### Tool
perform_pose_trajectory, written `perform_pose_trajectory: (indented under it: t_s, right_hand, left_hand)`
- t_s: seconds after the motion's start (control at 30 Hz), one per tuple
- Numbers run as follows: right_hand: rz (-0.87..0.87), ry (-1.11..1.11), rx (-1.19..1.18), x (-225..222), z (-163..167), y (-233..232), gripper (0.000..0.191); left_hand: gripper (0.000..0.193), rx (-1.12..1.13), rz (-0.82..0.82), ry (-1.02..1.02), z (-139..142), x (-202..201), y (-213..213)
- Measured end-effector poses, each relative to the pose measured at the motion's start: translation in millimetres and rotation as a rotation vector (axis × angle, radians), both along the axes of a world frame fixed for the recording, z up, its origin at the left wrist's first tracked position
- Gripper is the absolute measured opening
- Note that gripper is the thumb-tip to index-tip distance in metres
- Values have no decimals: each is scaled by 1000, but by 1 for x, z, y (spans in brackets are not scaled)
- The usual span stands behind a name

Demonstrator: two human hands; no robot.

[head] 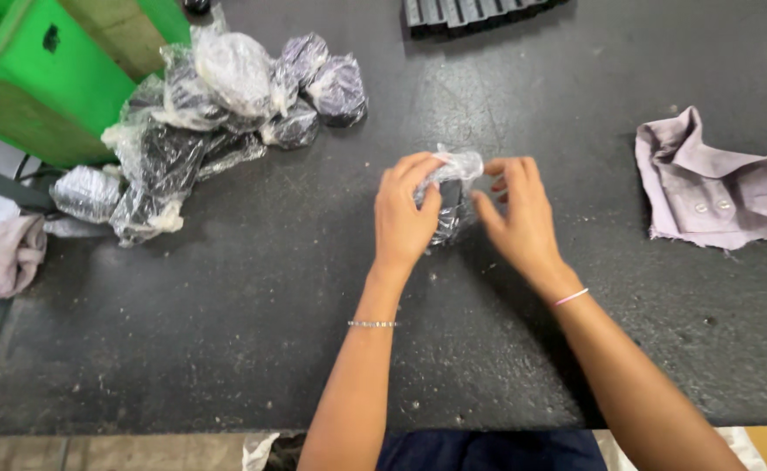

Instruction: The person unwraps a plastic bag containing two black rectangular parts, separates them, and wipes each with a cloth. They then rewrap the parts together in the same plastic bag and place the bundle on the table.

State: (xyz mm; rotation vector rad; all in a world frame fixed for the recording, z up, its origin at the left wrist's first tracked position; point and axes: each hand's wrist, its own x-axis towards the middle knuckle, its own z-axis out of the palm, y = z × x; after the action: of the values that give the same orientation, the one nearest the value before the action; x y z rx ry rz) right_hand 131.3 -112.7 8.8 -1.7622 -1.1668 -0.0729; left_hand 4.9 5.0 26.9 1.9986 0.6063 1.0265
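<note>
A person stands at a dark, scuffed table (pixel 226 349), both bare forearms reaching out over it. The left wrist wears a thin bead bracelet, the right a pink band.

Near the middle of the table the two hands meet around a small packet (pixel 450 187): something dark wrapped in clear, crinkled plastic. The left hand (pixel 405 218) pinches the packet's top left edge between thumb and fingers. The right hand (pixel 516 214) has its fingers curled at the packet's right side, touching the film; whether it grips firmly I cannot tell. The packet rests on or just above the table.

It looks light and soft, likely to give under the fingers. The film seems slick and thin, so it may slip or tear; the loose bunched plastic at the top looks the easiest place to hold.

Further off to the left lies a heap of bags (pixel 218 96), each clear bag holding a similar dark bundle. Beside the heap stands a green bin (pixel 34 78); its contents are hidden. At the far right lies a pale lilac shirt piece (pixel 715 192).
</note>
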Motion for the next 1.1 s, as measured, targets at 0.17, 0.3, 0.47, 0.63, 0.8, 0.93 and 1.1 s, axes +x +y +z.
perform_pose_trajectory:
  t_s: [0.17,0.3,0.47,0.63,0.8,0.93,1.1]
  right_hand:
    - [73,23,54,-7,1,-1,16]
    - [208,-95,100,-13,0,0,21]
    - [319,-44,-82,-17,2,4,29]
    - [409,-166,-65,-18,2,5,15]
    - [685,-148,-318,-7,5,-1,5]
    - [733,-205,-440,2,6,-1,6]
    - [643,-180,-524,7,3,-4,9]
  left_hand:
    - [51,48,-134,25,12,1,-18]
    - [57,358,-129,39,11,-5,-14]
    - [58,341,-82,88,8,-10,0]
    - [51,292,-119,54,-1,-15,12]
    - [53,317,109,81,-11,-30,40]
    - [56,317,168,79,-22,-38,53]
    - [55,240,236,71,-37,-31,49]
